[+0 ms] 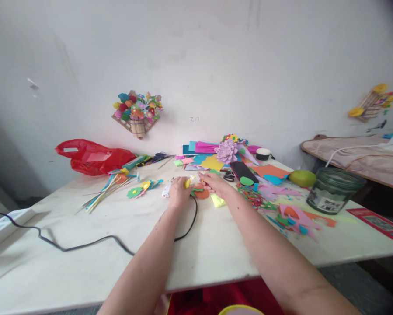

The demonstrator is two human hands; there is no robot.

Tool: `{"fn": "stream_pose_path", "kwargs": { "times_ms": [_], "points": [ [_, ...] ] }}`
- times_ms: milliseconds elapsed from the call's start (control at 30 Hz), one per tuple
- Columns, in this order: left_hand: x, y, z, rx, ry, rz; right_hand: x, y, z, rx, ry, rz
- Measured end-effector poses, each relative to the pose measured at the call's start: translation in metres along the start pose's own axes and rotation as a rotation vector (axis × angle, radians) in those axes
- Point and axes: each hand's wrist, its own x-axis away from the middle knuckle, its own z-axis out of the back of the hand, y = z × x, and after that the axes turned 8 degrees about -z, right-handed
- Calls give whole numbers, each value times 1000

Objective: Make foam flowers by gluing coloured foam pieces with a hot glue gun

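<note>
Both my arms reach out over a white table (85, 245). My left hand (179, 190) is closed around a small yellow piece, with a black cable (85, 243) running back from it across the table. My right hand (213, 182) lies flat with its fingers pressing on an orange and green foam flower piece (200, 192). A yellow-green foam scrap (217, 201) lies just beside my right wrist. The two hands are close together near the table's middle.
Foam sheets and a purple paper flower (226, 151) pile at the back. Coloured sticks with flowers (111, 186) lie left, near a red plastic bag (93, 156). A green glass jar (332, 190), a green fruit (302, 177), scissors (229, 176) and foam scraps (294, 216) sit right.
</note>
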Motion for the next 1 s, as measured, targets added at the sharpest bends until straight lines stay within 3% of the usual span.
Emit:
{"fn": "stream_pose_path", "kwargs": {
  "times_ms": [167,433,667,800,1000],
  "points": [
    [-1,2,-2,1,-38,-41,3,-2,-4,101,-29,30],
    [-1,-1,-1,13,-5,-57,2,-3,4,106,-55,29],
    [-3,2,2,47,-7,-116,3,-2,-1,139,-32,61],
    [-3,5,2,85,23,-178,-1,-3,1,46,85,130],
    [-3,3,7,39,90,-150,-11,4,21,-4,417,165]
  ]
}}
